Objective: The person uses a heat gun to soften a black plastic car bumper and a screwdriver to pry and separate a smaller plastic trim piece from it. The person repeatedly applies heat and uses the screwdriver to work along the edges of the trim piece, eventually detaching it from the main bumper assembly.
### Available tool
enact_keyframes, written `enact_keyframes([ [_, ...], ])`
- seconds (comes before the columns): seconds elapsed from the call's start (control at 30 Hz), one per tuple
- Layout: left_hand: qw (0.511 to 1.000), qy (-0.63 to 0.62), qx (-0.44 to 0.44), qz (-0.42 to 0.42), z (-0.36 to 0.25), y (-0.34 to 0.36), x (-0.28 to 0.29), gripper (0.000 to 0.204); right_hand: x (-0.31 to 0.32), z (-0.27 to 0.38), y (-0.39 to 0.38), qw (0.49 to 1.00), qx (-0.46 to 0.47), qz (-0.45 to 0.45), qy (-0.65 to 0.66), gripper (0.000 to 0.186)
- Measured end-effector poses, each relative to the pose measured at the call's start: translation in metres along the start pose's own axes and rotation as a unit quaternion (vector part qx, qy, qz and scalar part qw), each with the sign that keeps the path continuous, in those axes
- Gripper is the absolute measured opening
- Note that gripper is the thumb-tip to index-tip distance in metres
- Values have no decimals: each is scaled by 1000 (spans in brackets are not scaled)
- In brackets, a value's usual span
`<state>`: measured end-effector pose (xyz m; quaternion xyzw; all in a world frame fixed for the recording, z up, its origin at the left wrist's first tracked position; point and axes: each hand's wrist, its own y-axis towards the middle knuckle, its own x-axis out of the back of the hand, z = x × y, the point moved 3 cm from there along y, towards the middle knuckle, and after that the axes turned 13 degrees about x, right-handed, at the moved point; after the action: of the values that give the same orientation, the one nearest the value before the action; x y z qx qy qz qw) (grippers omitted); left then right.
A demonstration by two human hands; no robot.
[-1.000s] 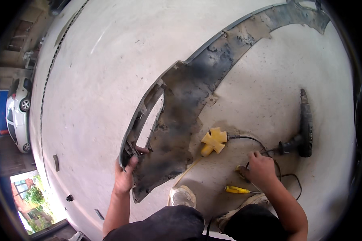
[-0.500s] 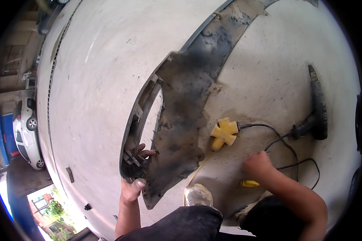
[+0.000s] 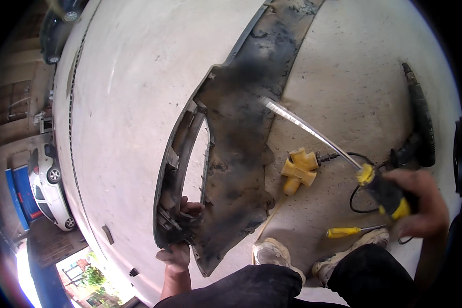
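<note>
My left hand grips the lower end of a long, dirty plastic car panel, fingers hooked through its slotted opening. My right hand is closed on a long screwdriver with a black and yellow handle, its silver shaft angled up-left over the panel. Below it lies a smaller yellow-handled screwdriver. A black heat gun lies to the right, and a yellow multi-way plug adapter with cords sits beside the panel.
My shoes and dark-trousered legs are at the bottom on the concrete floor. A white car, a dark car and a blue metal structure line the left side. A small dark block lies on the floor.
My right hand has picked up the long screwdriver and raised it toward the right, shaft over the panel. The panel appears more upright as the whole view has shifted.
</note>
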<state>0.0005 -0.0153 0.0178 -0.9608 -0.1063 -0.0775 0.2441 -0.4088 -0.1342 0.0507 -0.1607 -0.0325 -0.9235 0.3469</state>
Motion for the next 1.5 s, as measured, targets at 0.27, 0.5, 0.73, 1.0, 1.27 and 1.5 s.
enact_keyframes([
  [0.27, 993, -97, -35, -58, 21, 1, 9, 125, -149, -12, 19, 959, -5, -6, 283, 58],
  [0.5, 984, -135, -53, -100, 20, -1, 0, 127, -185, 16, 38, 873, -123, 54, 469, 49],
  [0.73, 979, -162, -69, -102, 26, 0, 2, 129, -206, 36, 45, 803, -143, 20, 578, 49],
  [1.0, 984, -146, -70, -73, 26, 0, 1, 121, -206, 50, 52, 798, -136, 7, 587, 51],
  [1.27, 987, -115, -87, -75, 21, 2, -3, 118, -217, 56, 53, 893, -28, -62, 445, 50],
  [1.5, 992, -73, -84, -59, 24, 0, 1, 119, -216, 67, 55, 891, -8, -88, 445, 50],
])
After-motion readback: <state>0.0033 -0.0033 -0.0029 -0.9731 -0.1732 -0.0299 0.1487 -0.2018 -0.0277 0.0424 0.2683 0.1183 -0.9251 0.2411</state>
